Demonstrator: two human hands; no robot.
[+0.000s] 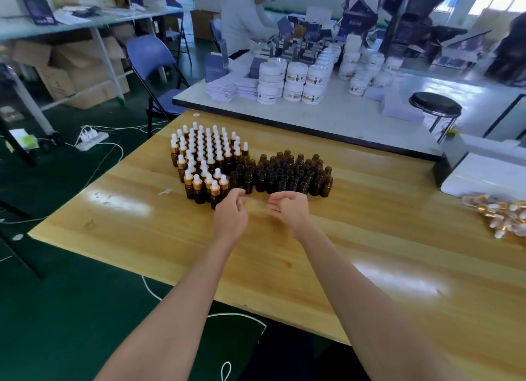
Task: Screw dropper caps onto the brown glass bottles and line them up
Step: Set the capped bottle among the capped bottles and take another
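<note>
About half looks done: capped bottles point(205, 158) crowd the left of the tabletop point(370, 230), uncapped bottles point(287, 173) huddle beside them, dropper caps point(506, 218) lie well apart at the right edge, and left hand point(232, 214) and right hand point(290, 208) hover near, fingers point(238, 193) loosely curled, holding nothing.

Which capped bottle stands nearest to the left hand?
The front-most capped bottle, just left of the left hand. Every other capped bottle stands farther back or farther left.
</note>
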